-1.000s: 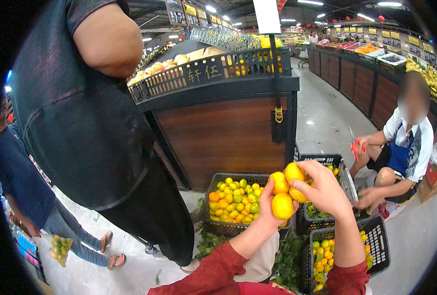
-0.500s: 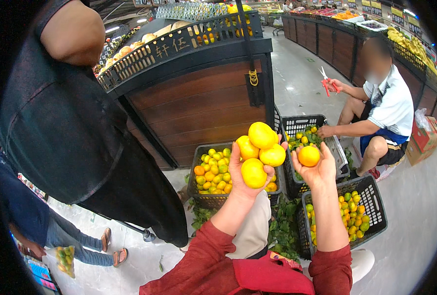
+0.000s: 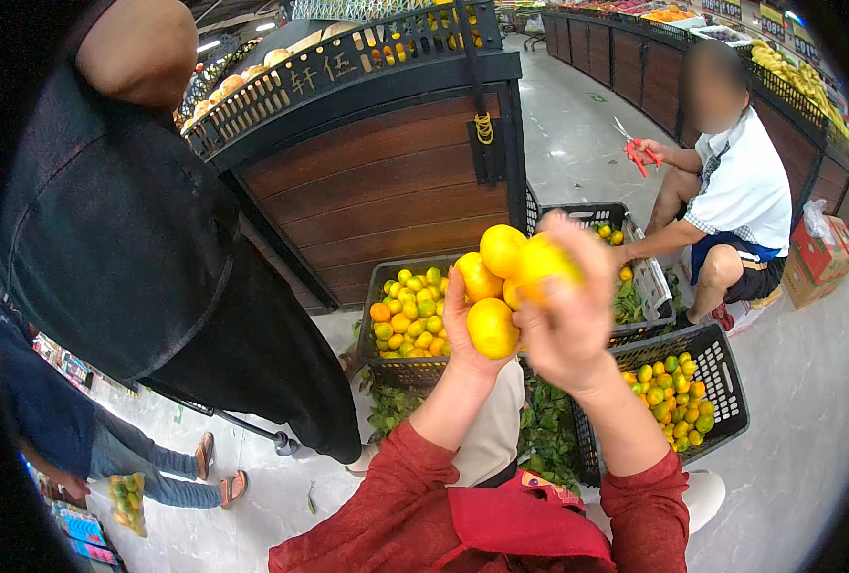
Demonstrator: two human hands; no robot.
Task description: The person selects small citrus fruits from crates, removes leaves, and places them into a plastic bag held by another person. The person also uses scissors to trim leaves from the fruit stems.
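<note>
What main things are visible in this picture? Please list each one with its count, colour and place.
Oranges: at least four, yellow-orange, centre
Crates: at least three, black, floor ahead
Smaller fruit: many, yellow to green, inside crates
Leaves: many, green, floor between crates
Fruit stand: one, black and brown, behind crates
Seated person: one, white shirt, right
Scissors: one, red-handled, held by seated person
Standing people: two, black and dark blue, left
Fruit bag: one, clear, lower left
Boxes: about two, red and brown, right
Bananas: many, yellow, upper right
Left hand: one, red sleeve, centre, holding oranges
Right hand: one, red sleeve, centre, blurred, gripping an orange
</note>
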